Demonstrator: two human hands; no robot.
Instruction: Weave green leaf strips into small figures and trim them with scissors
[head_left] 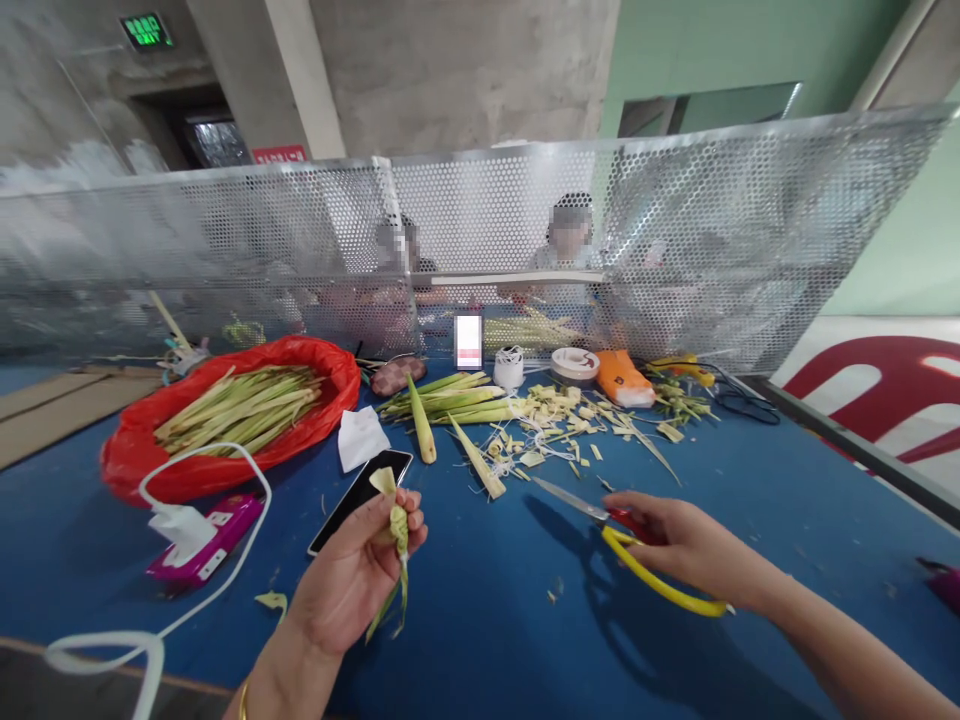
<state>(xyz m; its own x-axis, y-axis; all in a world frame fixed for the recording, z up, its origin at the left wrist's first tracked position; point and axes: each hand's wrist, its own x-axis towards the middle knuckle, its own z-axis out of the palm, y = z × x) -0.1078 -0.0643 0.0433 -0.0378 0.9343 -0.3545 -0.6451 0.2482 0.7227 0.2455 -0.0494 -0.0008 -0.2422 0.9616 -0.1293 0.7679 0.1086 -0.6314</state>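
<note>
My left hand (pixel 352 580) is closed on a small folded green leaf piece (pixel 396 520), held upright above the blue table (pixel 480 620); leaf ends trail below the palm. My right hand (pixel 686 545) grips yellow-handled scissors (pixel 637 560), whose blades point left toward the leaf scraps. A black phone (pixel 360 498) lies just beyond my left hand.
A red bag (pixel 142 455) holds green leaf strips at the left. A pink power bank (pixel 206 540) with a white cable lies near it. More leaves (pixel 450 400), cut scraps (pixel 555 420), thread spool (pixel 508 368), tape (pixel 574 364) sit ahead. Two people sit behind a perforated metal screen (pixel 675 230).
</note>
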